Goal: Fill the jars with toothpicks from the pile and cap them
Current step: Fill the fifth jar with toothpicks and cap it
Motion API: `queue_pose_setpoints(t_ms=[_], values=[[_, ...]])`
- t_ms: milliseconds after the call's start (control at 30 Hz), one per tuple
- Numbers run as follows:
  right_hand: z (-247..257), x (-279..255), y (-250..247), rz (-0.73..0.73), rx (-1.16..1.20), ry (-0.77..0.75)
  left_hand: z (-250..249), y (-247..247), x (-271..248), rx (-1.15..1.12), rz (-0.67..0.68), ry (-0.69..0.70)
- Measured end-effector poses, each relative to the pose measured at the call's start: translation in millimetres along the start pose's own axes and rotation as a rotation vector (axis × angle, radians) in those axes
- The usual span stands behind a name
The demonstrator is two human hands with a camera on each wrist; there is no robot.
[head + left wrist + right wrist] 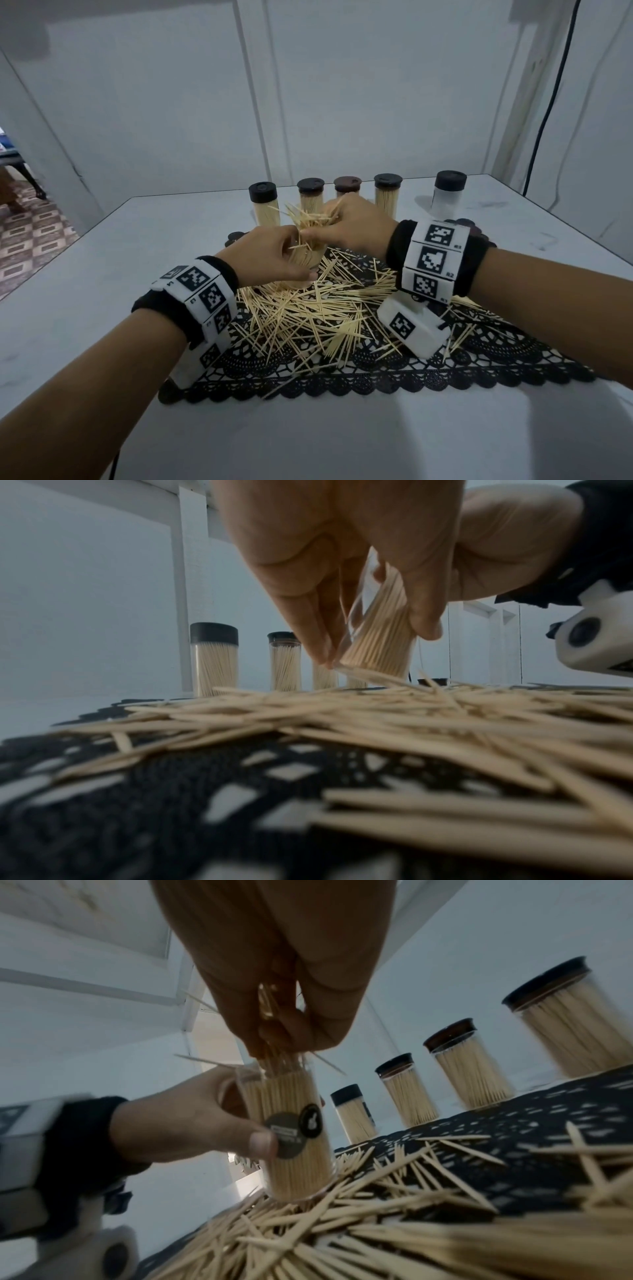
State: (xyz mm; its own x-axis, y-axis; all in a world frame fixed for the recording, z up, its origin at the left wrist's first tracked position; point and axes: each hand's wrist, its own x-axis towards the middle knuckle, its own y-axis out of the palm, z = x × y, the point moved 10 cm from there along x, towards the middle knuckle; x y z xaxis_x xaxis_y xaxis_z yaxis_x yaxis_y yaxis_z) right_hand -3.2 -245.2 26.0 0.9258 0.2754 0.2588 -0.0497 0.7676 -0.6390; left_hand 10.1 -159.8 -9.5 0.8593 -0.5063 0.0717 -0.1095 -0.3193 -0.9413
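A clear jar (pixel 291 1134), uncapped and packed with toothpicks, stands on the toothpick pile (pixel 318 315) at the middle of the black lace mat (pixel 376 373). My left hand (pixel 274 257) grips the jar's side, thumb on its dark label. My right hand (pixel 356 222) is above the jar mouth and pinches a bunch of toothpicks (pixel 308 219) that stick into the opening, some splaying outward. In the left wrist view the jar (pixel 380 637) shows between my fingers (pixel 308 610). The right wrist view shows my right hand (pixel 284 1031) over the rim.
Several capped jars full of toothpicks (pixel 263 204) stand in a row at the back of the table. An empty capped jar (pixel 449 192) stands at the back right. Loose dark caps (pixel 236 236) lie by the mat's edges. The white table (pixel 102 308) ends at the walls.
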Motion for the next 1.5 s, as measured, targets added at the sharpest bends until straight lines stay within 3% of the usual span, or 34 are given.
queue_pose_setpoints(t_ms=[200,367,700,800,967,1500], values=[[-6.6,-1.9,-3.8,0.019,0.120,0.070,-5.1,0.9,-1.6,0.002,0.015,0.055],[-3.6,-0.9,-15.1,-0.015,0.133,0.042,2.6,3.1,0.3,0.012,0.019,0.002],[1.6,-3.5,0.2,0.011,-0.173,-0.031,4.8,2.7,3.1,0.079,0.011,-0.026],[2.1,-4.3,2.1,0.025,-0.159,-0.035,5.3,1.8,2.5,0.055,0.007,-0.023],[3.2,-12.9,-11.7,-0.124,-0.045,-0.060,4.6,1.0,1.9,0.048,0.003,-0.022],[20.8,-15.9,4.8,-0.161,-0.303,-0.212,-3.4,-6.1,-1.7,-0.042,-0.060,0.037]])
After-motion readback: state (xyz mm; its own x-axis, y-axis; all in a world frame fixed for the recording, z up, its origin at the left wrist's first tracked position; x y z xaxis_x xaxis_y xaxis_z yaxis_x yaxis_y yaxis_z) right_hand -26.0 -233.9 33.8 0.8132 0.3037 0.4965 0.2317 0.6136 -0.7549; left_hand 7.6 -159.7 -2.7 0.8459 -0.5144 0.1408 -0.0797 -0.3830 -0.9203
